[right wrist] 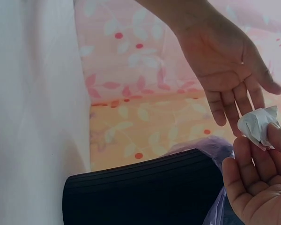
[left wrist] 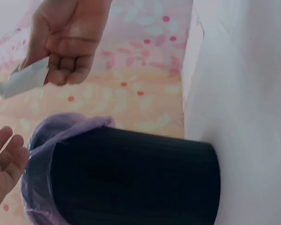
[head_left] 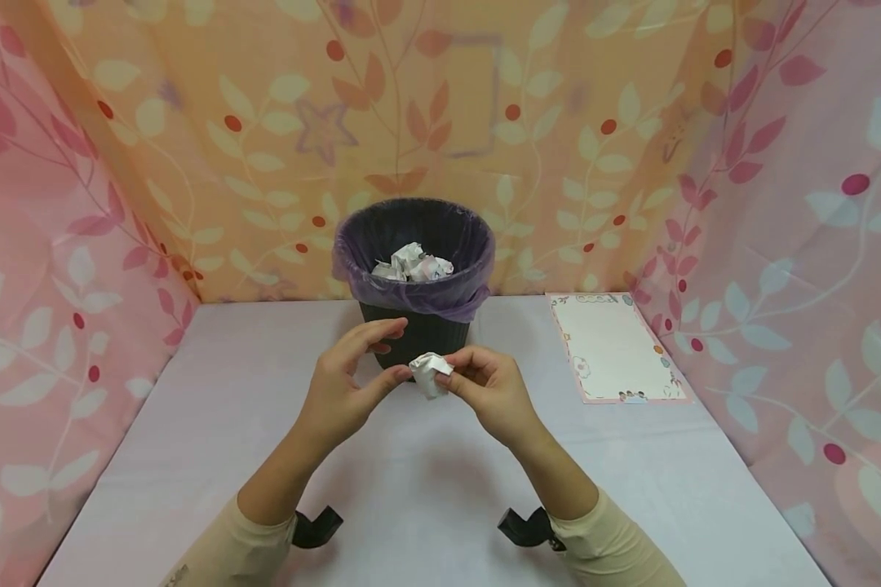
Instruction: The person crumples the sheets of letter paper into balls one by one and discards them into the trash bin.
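A crumpled piece of white paper (head_left: 430,375) is pinched between the thumb and fingers of my right hand (head_left: 490,391), in front of the black trash bin (head_left: 415,334). My left hand (head_left: 343,387) is spread beside it, with the thumb tip right at the paper's left side and the fingers apart from it. In the right wrist view the paper ball (right wrist: 258,125) stands between the right thumb and fingers, and the left palm (right wrist: 220,61) faces it. Several crumpled papers (head_left: 414,262) lie inside the bin, which is lined with a purple bag (head_left: 440,298).
A decorated sheet of paper (head_left: 613,350) with a pink border lies flat on the right side of the white table (head_left: 213,424). Leaf-patterned curtains (head_left: 264,163) enclose the back and both sides. Black wrist mounts (head_left: 316,528) stick out near both sleeves.
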`<action>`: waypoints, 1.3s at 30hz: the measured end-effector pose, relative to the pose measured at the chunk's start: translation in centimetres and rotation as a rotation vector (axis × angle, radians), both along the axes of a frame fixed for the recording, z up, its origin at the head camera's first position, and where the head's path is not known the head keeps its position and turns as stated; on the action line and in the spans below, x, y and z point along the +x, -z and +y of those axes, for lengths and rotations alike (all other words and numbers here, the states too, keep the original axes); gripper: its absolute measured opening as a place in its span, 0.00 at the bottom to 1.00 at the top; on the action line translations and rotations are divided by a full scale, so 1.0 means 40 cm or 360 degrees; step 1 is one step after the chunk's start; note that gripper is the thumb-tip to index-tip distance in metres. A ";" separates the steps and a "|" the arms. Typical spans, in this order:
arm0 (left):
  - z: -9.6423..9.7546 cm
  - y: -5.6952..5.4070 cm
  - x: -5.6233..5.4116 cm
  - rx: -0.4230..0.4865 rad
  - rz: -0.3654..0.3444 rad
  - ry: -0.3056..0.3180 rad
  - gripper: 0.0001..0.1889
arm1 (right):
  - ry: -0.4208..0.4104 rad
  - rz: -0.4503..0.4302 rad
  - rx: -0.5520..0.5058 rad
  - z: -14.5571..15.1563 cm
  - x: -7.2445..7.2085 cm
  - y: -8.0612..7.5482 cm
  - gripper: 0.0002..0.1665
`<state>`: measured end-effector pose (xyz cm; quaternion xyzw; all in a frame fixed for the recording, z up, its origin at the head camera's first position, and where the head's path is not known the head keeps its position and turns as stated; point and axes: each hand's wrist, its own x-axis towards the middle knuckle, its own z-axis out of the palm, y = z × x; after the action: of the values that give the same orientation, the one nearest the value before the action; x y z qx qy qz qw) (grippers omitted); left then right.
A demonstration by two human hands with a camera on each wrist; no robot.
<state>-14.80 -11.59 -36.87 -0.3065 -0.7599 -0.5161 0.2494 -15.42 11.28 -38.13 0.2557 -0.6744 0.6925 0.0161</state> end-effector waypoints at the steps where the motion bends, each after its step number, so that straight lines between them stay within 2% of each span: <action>1: -0.005 -0.005 -0.005 0.0006 -0.0001 -0.0022 0.31 | 0.0008 0.0002 0.0001 0.000 -0.001 0.000 0.08; 7: -0.041 -0.044 -0.049 0.0006 0.0035 -0.0252 0.28 | 0.0070 0.0020 0.0038 -0.001 -0.004 0.002 0.08; 11: -0.069 -0.075 -0.089 0.0024 0.0046 -0.0405 0.27 | 0.0087 0.0034 0.0059 -0.002 -0.004 0.003 0.08; 14: -0.087 -0.095 -0.123 0.0032 0.0036 -0.0473 0.27 | 0.0100 0.0040 0.0060 -0.003 -0.004 0.002 0.08; 17: -0.102 -0.114 -0.155 0.0023 -0.0024 -0.0517 0.30 | 0.0124 0.0052 0.0065 -0.004 -0.005 0.004 0.08; 24: -0.130 -0.144 -0.217 -0.0029 -0.0350 -0.0518 0.39 | 0.0106 0.0087 0.0065 -0.006 -0.007 0.016 0.09; 31: -0.151 -0.145 -0.259 -0.0265 -0.0679 -0.0520 0.50 | 0.0103 0.0157 0.0097 -0.007 -0.011 0.025 0.08; 35: -0.154 -0.139 -0.283 -0.0314 -0.0755 -0.0469 0.55 | 0.0119 0.0217 0.0104 -0.007 -0.015 0.026 0.09; 39: -0.156 -0.131 -0.300 -0.0316 -0.0745 -0.0412 0.55 | 0.0141 0.0264 0.0113 -0.005 -0.019 0.025 0.09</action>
<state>-26.81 -17.85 -31.62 -0.1023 -0.8764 -0.4599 0.0997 -16.20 11.06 -39.11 0.2826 -0.7054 0.6433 0.0934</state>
